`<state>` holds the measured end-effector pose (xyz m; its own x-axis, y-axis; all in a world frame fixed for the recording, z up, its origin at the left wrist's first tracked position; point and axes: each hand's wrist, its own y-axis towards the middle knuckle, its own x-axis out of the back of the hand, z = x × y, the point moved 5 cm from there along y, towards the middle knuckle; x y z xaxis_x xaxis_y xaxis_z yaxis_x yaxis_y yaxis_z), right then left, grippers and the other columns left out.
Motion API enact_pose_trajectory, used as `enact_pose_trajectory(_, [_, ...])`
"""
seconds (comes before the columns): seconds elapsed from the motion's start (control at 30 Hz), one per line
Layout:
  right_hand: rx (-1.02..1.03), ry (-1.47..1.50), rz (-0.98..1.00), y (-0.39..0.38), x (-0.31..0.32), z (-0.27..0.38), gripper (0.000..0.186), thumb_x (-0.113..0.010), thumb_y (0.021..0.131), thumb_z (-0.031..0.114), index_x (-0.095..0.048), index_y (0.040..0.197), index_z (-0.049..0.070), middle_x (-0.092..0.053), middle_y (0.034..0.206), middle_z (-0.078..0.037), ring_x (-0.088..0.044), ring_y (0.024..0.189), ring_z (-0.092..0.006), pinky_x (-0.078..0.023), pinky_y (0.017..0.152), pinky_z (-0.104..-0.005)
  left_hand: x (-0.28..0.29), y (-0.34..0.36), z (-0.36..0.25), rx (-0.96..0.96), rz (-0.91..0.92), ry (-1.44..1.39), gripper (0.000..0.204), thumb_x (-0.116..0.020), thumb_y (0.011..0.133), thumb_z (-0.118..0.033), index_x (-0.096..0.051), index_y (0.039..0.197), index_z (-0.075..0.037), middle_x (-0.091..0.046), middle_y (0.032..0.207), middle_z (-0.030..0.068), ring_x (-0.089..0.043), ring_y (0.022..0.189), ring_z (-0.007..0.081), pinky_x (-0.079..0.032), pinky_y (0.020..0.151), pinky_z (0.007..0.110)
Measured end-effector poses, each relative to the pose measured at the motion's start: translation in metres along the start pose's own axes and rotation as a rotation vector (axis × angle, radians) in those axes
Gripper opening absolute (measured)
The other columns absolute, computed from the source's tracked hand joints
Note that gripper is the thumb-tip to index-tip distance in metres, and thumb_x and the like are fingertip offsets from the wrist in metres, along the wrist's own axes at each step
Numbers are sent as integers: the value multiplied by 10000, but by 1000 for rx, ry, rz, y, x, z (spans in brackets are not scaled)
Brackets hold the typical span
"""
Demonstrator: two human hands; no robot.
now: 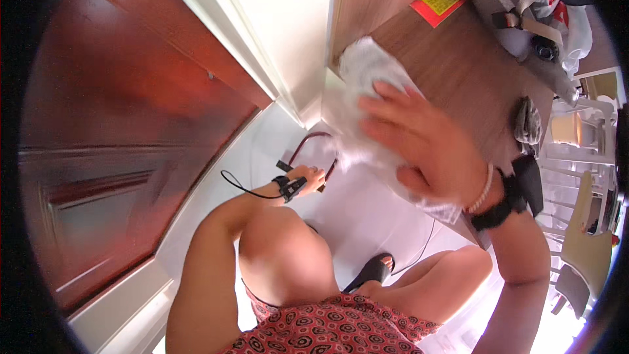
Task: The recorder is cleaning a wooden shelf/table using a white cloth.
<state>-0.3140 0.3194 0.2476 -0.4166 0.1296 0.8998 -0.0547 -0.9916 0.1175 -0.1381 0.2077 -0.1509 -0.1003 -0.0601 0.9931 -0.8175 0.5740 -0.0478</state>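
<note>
My left hand (310,178), low over the floor, has its fingers closed on a dark object with a red-brown U-shaped loop (313,136). A black strap device (291,187) with a loop of cord is on that wrist. My right hand (419,137), blurred, lies with spread fingers across a crumpled white, cloth-like item (363,62) at the edge of a brown wooden top (445,59). A bead bracelet and black band are on that wrist.
A wooden door (124,111) and white frame are left. A red-and-yellow card (438,1), grey bag (498,0) and small grey bundle (527,120) sit on the top. Chairs (580,216) stand at far right. My knees, sandal (370,272) and a thin cable are below.
</note>
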Motion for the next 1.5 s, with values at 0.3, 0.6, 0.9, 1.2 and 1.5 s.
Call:
enact_pose_trajectory(0.3, [-268, -242, -85, -22, 16, -28, 653, -652, 760, 235, -538, 1392, 115, -423, 1536, -161, -310, 1461, -460, -207, 1164, -678, 183, 9, 44, 233, 47, -43, 239, -690, 891, -300, -616, 938, -77, -606, 930, 87, -663, 841, 254, -544, 692, 400])
enact_pose_trajectory(0.6, [-61, -309, -243, 22, -16, -10, 572, -675, 852, 332, -581, 1362, 89, -427, 1533, -143, -342, 1437, -425, -253, 1129, -685, 432, 44, -4, 147, -781, -32, 211, -720, 699, -62, -584, 858, -85, -537, 819, 35, -596, 734, 211, -483, 585, 336])
enact_pose_trajectory(0.9, [-320, -284, -112, -117, 8, 8, 439, -695, 802, 250, -650, 1207, 86, -590, 1326, -136, -458, 1364, -330, -320, 1160, -562, 466, 153, -45, -15, -742, -206, 131, -716, 840, -137, -634, 930, -89, -626, 905, 48, -644, 821, 278, -526, 715, 391])
enact_pose_trajectory(1.2, [-305, -129, -314, -127, 7, 7, 325, -645, 800, 217, -699, 1091, 83, -669, 1168, -122, -604, 1152, -318, -419, 1074, -488, 444, 288, -54, -9, -625, 9, 275, -749, 782, -137, -614, 1013, -72, -575, 1056, 83, -624, 970, 283, -515, 809, 454])
enact_pose_trajectory(1.5, [-246, -174, -302, -161, 25, -15, 516, -665, 802, 258, -609, 1302, 144, -555, 1426, -82, -465, 1373, -339, -378, 1139, -524, 518, 192, -45, 101, -963, -191, 277, -704, 758, -27, -558, 993, -24, -617, 1000, 144, -622, 852, 360, -518, 755, 415])
